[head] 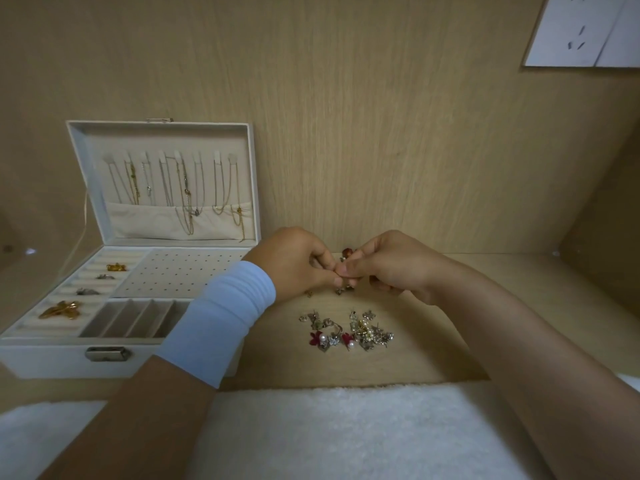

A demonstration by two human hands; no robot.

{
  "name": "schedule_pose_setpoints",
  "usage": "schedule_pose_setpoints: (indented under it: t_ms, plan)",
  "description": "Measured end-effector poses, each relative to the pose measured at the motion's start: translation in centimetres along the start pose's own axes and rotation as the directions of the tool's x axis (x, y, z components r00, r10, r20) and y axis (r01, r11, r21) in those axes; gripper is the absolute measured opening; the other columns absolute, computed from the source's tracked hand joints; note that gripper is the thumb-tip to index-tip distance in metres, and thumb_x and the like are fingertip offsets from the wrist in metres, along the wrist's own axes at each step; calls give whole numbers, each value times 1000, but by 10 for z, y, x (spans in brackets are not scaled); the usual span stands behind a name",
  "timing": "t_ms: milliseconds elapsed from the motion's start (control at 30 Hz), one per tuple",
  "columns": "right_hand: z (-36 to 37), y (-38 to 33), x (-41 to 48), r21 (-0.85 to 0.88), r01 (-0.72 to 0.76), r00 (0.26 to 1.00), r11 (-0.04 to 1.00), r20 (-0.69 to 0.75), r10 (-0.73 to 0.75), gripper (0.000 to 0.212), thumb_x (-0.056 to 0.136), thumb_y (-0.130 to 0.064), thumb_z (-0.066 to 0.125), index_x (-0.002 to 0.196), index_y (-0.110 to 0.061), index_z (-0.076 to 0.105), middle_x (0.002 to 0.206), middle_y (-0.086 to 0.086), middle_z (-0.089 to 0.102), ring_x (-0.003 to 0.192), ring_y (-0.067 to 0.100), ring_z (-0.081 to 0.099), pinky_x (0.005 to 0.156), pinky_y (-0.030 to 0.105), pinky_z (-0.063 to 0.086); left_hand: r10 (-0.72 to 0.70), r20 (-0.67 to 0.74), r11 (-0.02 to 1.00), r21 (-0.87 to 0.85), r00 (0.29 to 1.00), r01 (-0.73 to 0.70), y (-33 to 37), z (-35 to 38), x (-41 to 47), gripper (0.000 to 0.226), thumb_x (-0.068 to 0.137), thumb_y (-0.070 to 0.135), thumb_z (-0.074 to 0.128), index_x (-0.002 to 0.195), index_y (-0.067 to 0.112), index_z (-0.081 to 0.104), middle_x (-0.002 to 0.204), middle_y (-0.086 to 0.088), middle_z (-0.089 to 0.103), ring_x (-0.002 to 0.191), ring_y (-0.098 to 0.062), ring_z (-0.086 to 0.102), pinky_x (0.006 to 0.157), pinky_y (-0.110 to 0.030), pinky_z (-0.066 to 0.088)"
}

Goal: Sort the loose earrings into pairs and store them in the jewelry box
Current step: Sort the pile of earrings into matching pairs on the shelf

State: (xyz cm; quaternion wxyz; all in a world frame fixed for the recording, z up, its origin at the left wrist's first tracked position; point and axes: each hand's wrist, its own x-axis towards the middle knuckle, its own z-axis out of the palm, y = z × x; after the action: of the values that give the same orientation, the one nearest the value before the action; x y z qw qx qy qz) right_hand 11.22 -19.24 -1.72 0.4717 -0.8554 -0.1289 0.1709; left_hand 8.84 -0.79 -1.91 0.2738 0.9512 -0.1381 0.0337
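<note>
**Both hands pinch one amber earring at frame centre, above the loose pile**

Left hand (294, 261) and right hand (391, 265) meet fingertip to fingertip at centre frame. In both, the thumb and forefinger are pressed together and the other fingers curled in. They pinch a small amber earring (348, 252). Its reddish-orange head pokes out above the fingertips, toward the top of the frame. The rest is hidden by the fingers, so its long axis can't be told.

The left wrist wears a white wristband (225, 317).

The pile of loose earrings (346, 332) lies on the wooden surface (398, 362) just below the hands, at lower centre. It is a mix of silver, pearl and dark red flower pieces, with posts pointing all ways. A few strays (341, 290) lie right under the hands.

The jewelry box (41, 358) is at left. Its long axis runs left-right and its latch faces the bottom of the frame. The lid (83, 140) stands open, with necklaces (187, 188) hanging in it. Inside the box:
- a perforated stud panel (180, 271)
- ring rolls (69, 292) holding gold and silver pieces
- divided compartments (138, 318)

A white fluffy cloth (329, 431) runs along the bottom edge. There is a white paper (585, 29) at upper right.
</note>
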Motion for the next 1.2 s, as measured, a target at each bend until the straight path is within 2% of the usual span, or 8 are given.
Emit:
schedule_pose_setpoints:
  t_ms: [100,233,433,533,700,800,967,1200]
  plan:
    - [1,1,2,-61,20,1000,998,-8,-21,18,85,-20,77,90,-3,78,70,2,68,38,2,37,38,17,27,-6,87,999,54,996,2,1,-1,-1,11,80,36,78,85,26,78,77,15,71,76,3,64,72,-15,49]
    - [-4,-1,-1,-181,59,996,982,83,-45,18,91,-25,71,86,-9,80,67,-3,69,41,0,40,42,16,31,5,169,996,84,986,-20,5,2,-2,12,88,33,70,79,25,75,75,12,73,74,1,65,74,-18,49]
    - [-13,-2,-6,-516,178,970,838,233,-63,5,81,-25,80,86,-25,79,72,-16,69,66,-9,58,71,12,45,-19,321,997,74,947,-5,20,7,-5,12,89,33,66,87,32,77,77,17,71,75,3,63,72,-15,47]
    - [-5,-5,-10,-524,200,948,828,316,-29,14,74,-29,86,86,-28,79,78,-14,74,72,-8,61,78,16,49,-58,353,993,121,934,16,16,0,-7,10,85,35,70,89,32,79,79,20,70,83,1,64,84,-22,52]
    - [10,-6,-13,-601,196,945,775,326,14,29,63,-39,92,85,-27,78,75,-16,72,70,-7,60,69,17,46,-163,379,965,254,911,67,-3,-14,-11,6,75,34,76,76,40,78,79,27,71,86,2,66,91,-29,55]
    - [13,-5,-14,-621,201,945,758,328,18,27,64,-38,91,85,-27,78,74,-18,71,75,-5,62,69,17,45,-222,416,940,330,882,81,-6,-9,-10,8,71,35,79,67,41,75,80,25,72,87,0,67,91,-32,55]
    - [10,-4,-12,-577,205,948,791,318,-13,15,74,-35,85,85,-28,78,79,-13,74,72,-3,62,75,20,50,-242,445,921,386,862,59,0,-2,-7,12,73,33,82,84,32,77,81,22,69,88,-2,64,94,-31,54]
    - [-2,1,-5,-490,168,956,855,292,-20,9,83,-25,75,91,-24,75,90,-3,75,78,3,61,83,27,51,-166,471,950,312,866,12,6,-3,-9,19,71,27,84,79,35,68,74,18,60,72,-2,60,78,-25,54]
